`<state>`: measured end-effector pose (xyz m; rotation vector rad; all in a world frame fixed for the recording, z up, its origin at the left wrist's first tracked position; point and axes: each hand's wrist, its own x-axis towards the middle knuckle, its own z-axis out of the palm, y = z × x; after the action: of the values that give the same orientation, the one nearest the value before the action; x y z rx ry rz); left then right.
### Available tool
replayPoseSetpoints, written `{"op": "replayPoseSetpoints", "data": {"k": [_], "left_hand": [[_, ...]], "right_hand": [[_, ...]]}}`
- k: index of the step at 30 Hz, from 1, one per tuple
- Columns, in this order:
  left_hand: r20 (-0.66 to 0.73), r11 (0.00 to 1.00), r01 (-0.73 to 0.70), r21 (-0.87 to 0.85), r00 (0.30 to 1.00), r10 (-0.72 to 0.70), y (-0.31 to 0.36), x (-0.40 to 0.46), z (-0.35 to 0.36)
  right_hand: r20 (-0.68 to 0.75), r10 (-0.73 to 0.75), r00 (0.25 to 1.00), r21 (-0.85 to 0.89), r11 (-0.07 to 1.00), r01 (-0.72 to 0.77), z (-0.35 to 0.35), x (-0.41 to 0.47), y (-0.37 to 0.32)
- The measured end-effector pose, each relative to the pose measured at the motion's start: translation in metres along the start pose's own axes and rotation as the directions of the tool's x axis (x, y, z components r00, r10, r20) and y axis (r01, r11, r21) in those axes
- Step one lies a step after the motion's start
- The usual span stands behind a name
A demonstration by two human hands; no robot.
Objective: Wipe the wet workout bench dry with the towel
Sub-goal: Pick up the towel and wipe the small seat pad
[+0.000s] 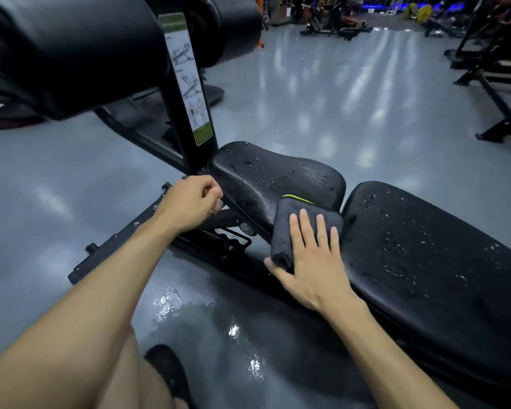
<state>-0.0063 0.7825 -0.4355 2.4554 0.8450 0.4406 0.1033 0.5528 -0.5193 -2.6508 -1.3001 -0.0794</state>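
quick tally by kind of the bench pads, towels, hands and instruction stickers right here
Wet bench pads: 2, the seat pad and the long back pad
Towels: 1, a folded dark towel under the right hand
Hands: 2, the right hand flat on the towel, the left hand curled at the seat's edge
Instruction stickers: 1, the sticker on the upright post
Total: 6

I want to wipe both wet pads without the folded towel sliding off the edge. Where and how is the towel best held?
Judging by its pose, grip the towel at its rolled near end, which hangs over the seat pad's front edge. Come from above, as the right hand lies: flat fingers on top, thumb tucked under that thick fold. The left hand stays off it.
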Motion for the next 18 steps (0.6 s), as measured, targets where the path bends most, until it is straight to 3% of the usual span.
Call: {"op": "replayPoseSetpoints", "data": {"k": [4,9,14,18], "left_hand": [[0.079,0.998,0.007,0.068,0.997,-0.013,-0.034,0.003,0.013],[0.056,0.997,0.005,0.077,0.998,-0.009,-0.067,0.054,0.007],[0.057,0.993,0.041,0.113,0.997,-0.048,-0.080,0.085,0.030],[0.070,0.984,0.142,0.105,0.986,-0.150,-0.078,0.084,0.043]], "right_hand": [[-0.007,-0.065,0.998,-0.054,0.996,0.065,-0.002,0.021,0.009],[-0.082,-0.024,0.996,-0.162,0.987,0.010,0.018,0.055,-0.028],[-0.079,-0.043,0.996,-0.149,0.988,0.031,0.014,0.138,-0.090],[-0.092,-0.108,0.990,-0.103,0.990,0.098,0.011,0.145,-0.083]]}}
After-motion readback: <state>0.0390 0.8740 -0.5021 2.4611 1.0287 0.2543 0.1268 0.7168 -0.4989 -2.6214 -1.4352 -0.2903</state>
